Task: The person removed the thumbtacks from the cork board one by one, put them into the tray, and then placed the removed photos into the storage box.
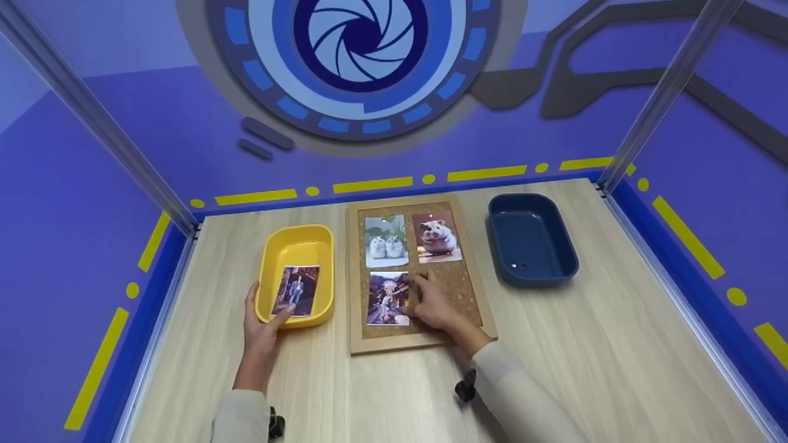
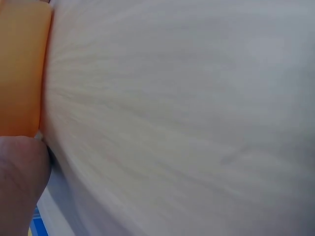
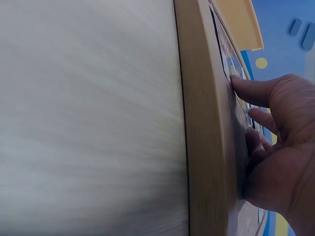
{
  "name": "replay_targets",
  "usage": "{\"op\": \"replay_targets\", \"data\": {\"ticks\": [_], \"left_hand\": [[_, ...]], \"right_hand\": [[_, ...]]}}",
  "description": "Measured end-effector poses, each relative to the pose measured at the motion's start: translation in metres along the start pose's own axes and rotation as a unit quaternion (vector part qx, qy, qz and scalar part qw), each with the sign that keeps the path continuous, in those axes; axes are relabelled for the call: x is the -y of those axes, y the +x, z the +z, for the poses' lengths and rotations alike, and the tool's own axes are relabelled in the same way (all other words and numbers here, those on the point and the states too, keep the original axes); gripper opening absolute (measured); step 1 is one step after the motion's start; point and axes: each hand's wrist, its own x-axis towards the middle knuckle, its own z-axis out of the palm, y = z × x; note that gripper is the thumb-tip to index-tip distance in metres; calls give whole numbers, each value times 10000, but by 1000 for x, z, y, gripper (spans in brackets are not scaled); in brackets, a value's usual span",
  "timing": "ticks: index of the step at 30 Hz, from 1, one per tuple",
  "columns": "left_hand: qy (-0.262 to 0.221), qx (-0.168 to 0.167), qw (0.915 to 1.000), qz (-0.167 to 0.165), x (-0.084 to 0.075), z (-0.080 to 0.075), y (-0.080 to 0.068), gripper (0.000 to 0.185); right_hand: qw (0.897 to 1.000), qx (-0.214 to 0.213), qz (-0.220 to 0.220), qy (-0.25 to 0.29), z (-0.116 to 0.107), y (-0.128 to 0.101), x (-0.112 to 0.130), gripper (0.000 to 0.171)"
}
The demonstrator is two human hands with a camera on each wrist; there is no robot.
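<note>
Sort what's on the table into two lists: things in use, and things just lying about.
In use:
left hand on the yellow tray
photo in that tray
right hand on the cork board
lower photo

Lying about:
blue tray

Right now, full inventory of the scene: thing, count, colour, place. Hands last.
table: 1, light wood grain, fills the floor of the booth.
cork board: 1, brown cork in a light wood frame, centre of the table.
pinned photos: 3 on the board; two white hamsters top left, one brown-and-white hamster top right, a figure in a street bottom left.
yellow tray: 1, yellow, left of the board.
loose photo: 1, dark with a standing figure, inside the yellow tray.
blue tray: 1, dark blue, right of the board.
booth walls: purple with yellow dashes and a blue aperture graphic, around the table.
left hand: grips the near rim of the yellow tray, thumb on the loose photo.
right hand: on the board, fingertips at the bottom-left photo's right edge.
</note>
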Motion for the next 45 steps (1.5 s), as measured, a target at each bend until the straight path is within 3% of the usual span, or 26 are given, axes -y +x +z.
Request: {"op": "replay_targets", "data": {"ticks": [8,15,23,32,45], "left_hand": [[94,133,9999,-39,-1,-3,-1,105],[139,138,9996,214,-2,-3,0,102],[168,116,9998,-31,-1,-6,2,102],[64,97,9999,45,-1,-4,-1,103],[-12,64,10000,35,3,-3,-1,102]], "right_hand": [[9996,264,-69,-93,0,2,3,76],[9994,319,-149,67,-1,6,7,73],[9989,323,-34,329,4,9,7,71],[9998,-19,40,217,10,12,12,58],[9988,-185,173,425,21,13,9,59]]}}
